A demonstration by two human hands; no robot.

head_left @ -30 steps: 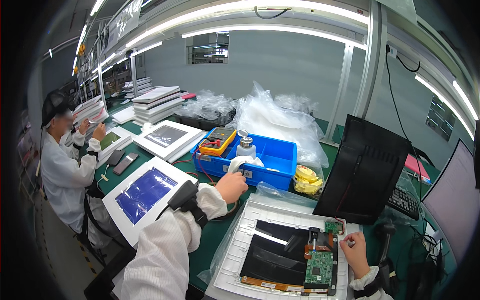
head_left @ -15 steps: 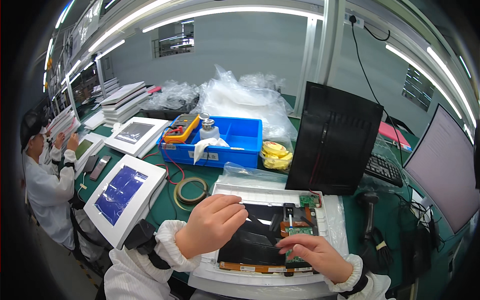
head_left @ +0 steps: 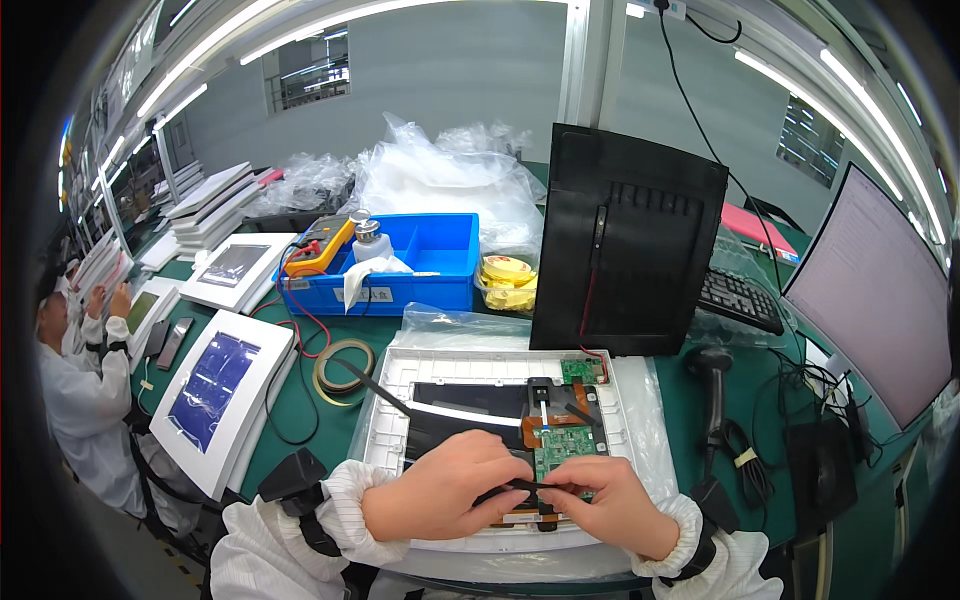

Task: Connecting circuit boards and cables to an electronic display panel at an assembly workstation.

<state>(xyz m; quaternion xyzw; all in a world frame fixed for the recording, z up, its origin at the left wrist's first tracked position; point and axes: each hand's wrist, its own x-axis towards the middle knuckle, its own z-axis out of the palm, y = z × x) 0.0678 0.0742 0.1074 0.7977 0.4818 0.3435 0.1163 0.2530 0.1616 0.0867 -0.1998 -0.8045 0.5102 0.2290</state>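
i see both hands pinching a thin black strip over the green circuit board (head_left: 553,468): left hand (head_left: 445,497), right hand (head_left: 600,505); a slip could, i judge, tear the orange flex cable (head_left: 540,432) just beyond the board.

green circuit board (head_left: 563,462), white frame (head_left: 400,395), blue bin (head_left: 440,262), yellow tape rolls (head_left: 507,272)

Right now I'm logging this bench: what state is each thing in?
Panel: lying flat, back open, boards exposed.
Green board: seated in the panel.
Black strip: pinched between both hands.
Left hand: gripping the strip.
Right hand: gripping the strip.
Tape roll: flat on the table.
Monitor: lit.
Blue bin: open.
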